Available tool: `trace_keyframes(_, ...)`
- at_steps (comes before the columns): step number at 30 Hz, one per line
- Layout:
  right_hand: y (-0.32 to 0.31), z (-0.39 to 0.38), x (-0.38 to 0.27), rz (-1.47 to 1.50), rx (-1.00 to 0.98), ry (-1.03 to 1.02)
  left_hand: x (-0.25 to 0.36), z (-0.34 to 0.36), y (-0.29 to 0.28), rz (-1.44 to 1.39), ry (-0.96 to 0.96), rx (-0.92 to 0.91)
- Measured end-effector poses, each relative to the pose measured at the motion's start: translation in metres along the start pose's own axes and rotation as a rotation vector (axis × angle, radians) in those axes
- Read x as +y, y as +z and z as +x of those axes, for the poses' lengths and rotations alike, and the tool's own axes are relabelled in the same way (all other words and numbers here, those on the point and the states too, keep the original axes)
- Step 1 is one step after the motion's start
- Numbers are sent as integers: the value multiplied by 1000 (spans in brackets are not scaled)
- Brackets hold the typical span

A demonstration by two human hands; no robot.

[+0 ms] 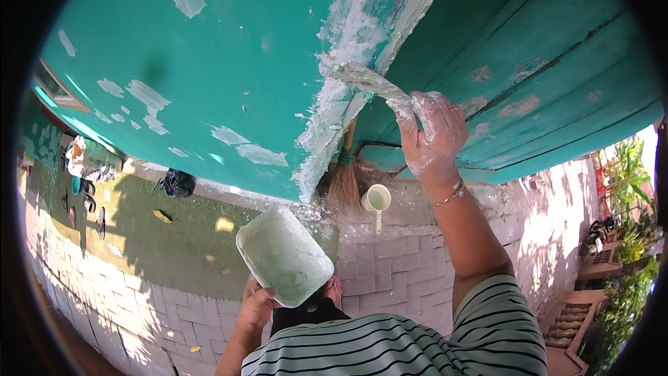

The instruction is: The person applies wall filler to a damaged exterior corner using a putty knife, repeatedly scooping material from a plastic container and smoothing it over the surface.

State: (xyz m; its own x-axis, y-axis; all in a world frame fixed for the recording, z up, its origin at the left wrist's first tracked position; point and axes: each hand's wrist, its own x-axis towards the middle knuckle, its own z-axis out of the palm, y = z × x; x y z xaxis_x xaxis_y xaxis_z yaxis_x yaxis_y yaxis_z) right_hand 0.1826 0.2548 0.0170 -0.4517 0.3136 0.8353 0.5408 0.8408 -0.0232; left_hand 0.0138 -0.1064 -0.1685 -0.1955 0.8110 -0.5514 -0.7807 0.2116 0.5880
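In the head view, a white-smeared right hand (435, 132) grasps a coated flat tool (372, 82) at a green wall's (229, 63) whitened corner, upper centre, while the left hand (257, 303) grips a pale tray (278, 247), lower centre.

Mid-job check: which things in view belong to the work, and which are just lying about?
Apparently in use:
pale tray, in left hand
paste-coated tool, in right hand
white-smeared wall edge

Apparently lying about:
broom
cream dipper
black bag
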Motion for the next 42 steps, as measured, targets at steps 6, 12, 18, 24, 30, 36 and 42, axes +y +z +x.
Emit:
trace_keyframes(6,51,-93,-4,-44,-320,-42,-35,-25,-5,-22,61,88)
trace_keyframes(12,32,-46,-15,-23,-114,-39,-65,-56,-23,-53,68,217)
trace_keyframes(18,77,-125,-14,-68,-449,-29,-72,-61,-21,-20,115,243)
trace_keyframes(24,59,-92,-33,-111,-260,18,-85,-60,-53,-33,84,242)
trace_keyframes(30,89,-139,-17,-140,-362,-32,-60,-47,-69,-32,-20,221)
trace_keyframes(36,81,-133,-47,-121,-266,67,-31,-50,-78,3,22,258)
trace_keyframes(42,84,-122,-38,-118,-267,106,-24,-43,-95,45,-62,218)
